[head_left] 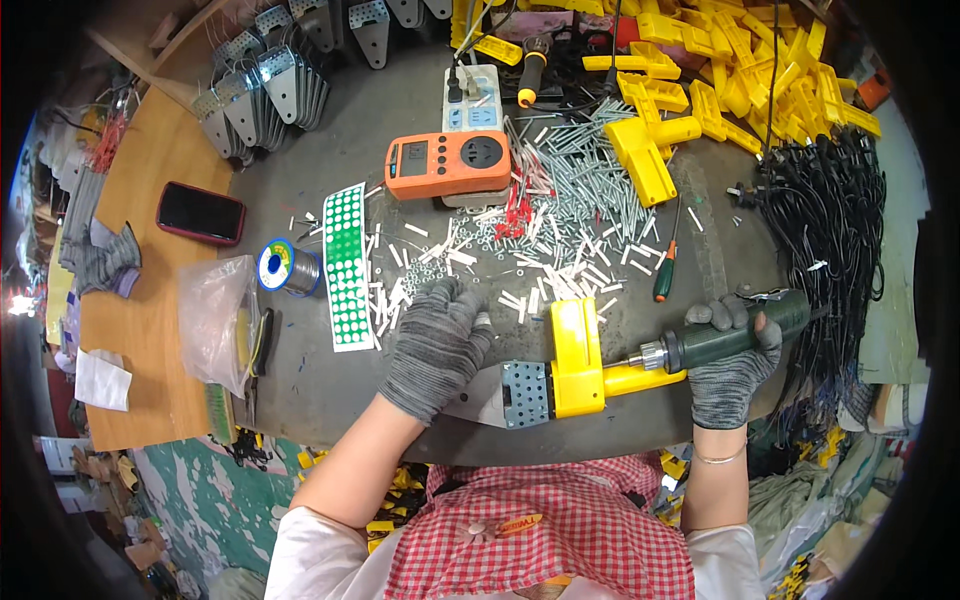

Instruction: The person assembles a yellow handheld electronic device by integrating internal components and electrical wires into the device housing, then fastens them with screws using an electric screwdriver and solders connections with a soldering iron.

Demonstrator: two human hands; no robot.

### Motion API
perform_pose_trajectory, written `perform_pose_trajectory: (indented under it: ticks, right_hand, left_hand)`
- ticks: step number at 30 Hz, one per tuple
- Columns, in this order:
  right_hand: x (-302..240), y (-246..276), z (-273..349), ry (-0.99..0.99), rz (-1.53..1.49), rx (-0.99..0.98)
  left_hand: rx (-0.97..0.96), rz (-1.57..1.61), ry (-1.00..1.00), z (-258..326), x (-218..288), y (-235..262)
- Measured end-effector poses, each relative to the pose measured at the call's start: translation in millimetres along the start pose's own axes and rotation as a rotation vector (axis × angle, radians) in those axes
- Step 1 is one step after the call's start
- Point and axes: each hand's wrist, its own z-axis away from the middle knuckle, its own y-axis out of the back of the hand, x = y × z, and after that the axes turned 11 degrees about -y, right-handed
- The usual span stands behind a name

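Note:
My right hand (735, 355), in a grey knit glove, is wrapped round a dark green electric screwdriver (705, 345). Its bit points left at a yellow plastic handle piece (577, 358) lying on the table, though I cannot tell whether it touches a screw. A perforated metal plate (526, 394) meets the yellow piece's left side, with a grey blade running from it under my left wrist. My left hand (437, 350), also gloved, is at the near edge of a scatter of small nuts (430, 272). Its fingers are bent together; whatever the tips hold is hidden.
Long screws (595, 185) and white sleeves (575, 282) lie beyond. An orange meter (447, 165), power strip (472, 100), solder spool (288, 268), green dot sheet (346, 268) and phone (200, 213) stand around. Yellow parts (790, 85) and black cables (825, 220) are heaped right; a screwdriver (665, 272) lies nearer.

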Motion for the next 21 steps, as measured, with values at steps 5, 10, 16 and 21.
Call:
perform_pose_trajectory:
  ticks: [5,10,16,21]
  right_hand:
    - [2.8,-1.8,-1.5,0.022,0.008,0.040]
    - [3.8,3.1,-1.7,-0.001,-0.006,-0.003]
    - [2.1,4.9,-1.8,-0.018,-0.015,-0.053]
    - [3.8,-0.1,-0.9,-0.020,-0.023,-0.050]
  left_hand:
    - [0.015,0.171,-0.095,7.9,6.3,1.5]
    - [0.190,0.435,-0.178,30.1,44.2,-8.7]
    - [0.154,0.531,-0.161,29.7,40.7,-8.7]
    - [0.114,0.544,-0.111,26.2,43.6,-6.1]
